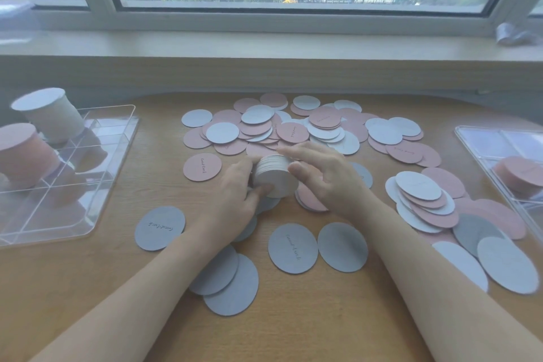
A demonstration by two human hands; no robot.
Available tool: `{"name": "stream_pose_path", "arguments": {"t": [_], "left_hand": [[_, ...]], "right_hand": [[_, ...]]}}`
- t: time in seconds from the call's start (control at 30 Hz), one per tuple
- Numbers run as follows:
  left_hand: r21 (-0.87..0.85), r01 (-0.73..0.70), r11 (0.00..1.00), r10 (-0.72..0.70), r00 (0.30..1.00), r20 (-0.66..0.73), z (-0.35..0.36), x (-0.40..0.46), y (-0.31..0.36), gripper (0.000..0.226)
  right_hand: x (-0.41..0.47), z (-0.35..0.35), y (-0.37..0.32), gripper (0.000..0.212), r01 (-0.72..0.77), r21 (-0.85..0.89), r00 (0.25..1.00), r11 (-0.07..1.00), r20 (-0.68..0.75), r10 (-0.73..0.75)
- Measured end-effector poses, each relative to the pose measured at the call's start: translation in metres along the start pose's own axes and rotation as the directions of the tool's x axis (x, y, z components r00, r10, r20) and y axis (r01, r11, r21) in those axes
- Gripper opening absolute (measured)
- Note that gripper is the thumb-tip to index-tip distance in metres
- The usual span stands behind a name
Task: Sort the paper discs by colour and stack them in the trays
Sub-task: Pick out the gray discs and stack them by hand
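Note:
Both hands hold a thick stack of grey discs just above the middle of the table. My left hand grips its left side, my right hand curls round its right side and top. Loose pink and grey paper discs lie scattered across the table, with larger-looking grey ones close to me. The clear left tray holds a tall grey stack and a tall pink stack. The clear right tray holds a low pink stack.
The wooden table ends at a wall under a window sill. A crumpled bit of plastic lies on the sill at the right. Overlapping discs lie between my right arm and the right tray.

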State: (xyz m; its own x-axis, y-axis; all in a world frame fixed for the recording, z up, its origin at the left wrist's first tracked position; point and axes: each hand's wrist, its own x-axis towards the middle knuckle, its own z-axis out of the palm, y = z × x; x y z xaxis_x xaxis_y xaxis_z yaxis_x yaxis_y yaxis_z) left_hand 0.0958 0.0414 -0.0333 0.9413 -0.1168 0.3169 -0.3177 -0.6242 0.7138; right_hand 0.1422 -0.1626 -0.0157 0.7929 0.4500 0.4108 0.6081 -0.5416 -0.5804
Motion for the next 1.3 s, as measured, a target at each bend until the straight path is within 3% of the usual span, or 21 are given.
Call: {"name": "stream_pose_path", "arguments": {"t": [0.13, 0.27, 0.5, 0.8, 0.93, 1.03, 1.17, 1.3], "left_hand": [[-0.022, 0.018, 1.000, -0.018, 1.000, 0.016, -0.002, -0.001, 0.003, 0.033], [-0.033, 0.014, 0.999, -0.013, 1.000, 0.027, -0.002, -0.001, 0.002, 0.034], [-0.047, 0.034, 0.998, -0.032, 0.999, 0.038, -0.003, -0.002, 0.003, 0.031], [-0.041, 0.030, 0.999, -0.029, 0.999, 0.038, -0.002, -0.001, 0.005, 0.033], [-0.047, 0.033, 0.998, -0.031, 0.999, 0.039, -0.002, -0.001, 0.006, 0.033], [-0.051, 0.033, 0.998, -0.032, 0.999, 0.027, -0.003, -0.001, 0.006, 0.032], [-0.055, 0.041, 0.998, -0.040, 0.999, 0.010, -0.003, -0.001, 0.007, 0.034], [-0.059, 0.045, 0.997, -0.044, 0.999, 0.008, -0.002, 0.000, 0.003, 0.050]], "right_hand": [[0.009, -0.008, 0.026, 0.029, -0.283, -0.118, 0.939, 0.952, -0.236, 0.250], [0.024, -0.023, 0.046, 0.034, -0.460, -0.334, 0.886, 0.823, -0.236, 0.399], [0.055, -0.022, 0.056, 0.036, -0.483, -0.474, 0.868, 0.736, -0.150, 0.473], [0.044, -0.029, 0.062, 0.023, -0.351, -0.586, 0.936, 0.731, -0.190, 0.297], [0.027, -0.031, 0.054, 0.019, -0.320, -0.518, 0.933, 0.794, -0.320, 0.167], [0.014, -0.027, 0.037, 0.014, -0.247, -0.318, 0.904, 0.915, -0.416, 0.099], [0.007, -0.021, 0.013, 0.013, -0.206, 0.056, 0.942, 0.977, -0.259, 0.214], [0.001, -0.010, 0.004, 0.020, -0.159, 0.254, 0.959, 0.954, -0.189, 0.210]]}}
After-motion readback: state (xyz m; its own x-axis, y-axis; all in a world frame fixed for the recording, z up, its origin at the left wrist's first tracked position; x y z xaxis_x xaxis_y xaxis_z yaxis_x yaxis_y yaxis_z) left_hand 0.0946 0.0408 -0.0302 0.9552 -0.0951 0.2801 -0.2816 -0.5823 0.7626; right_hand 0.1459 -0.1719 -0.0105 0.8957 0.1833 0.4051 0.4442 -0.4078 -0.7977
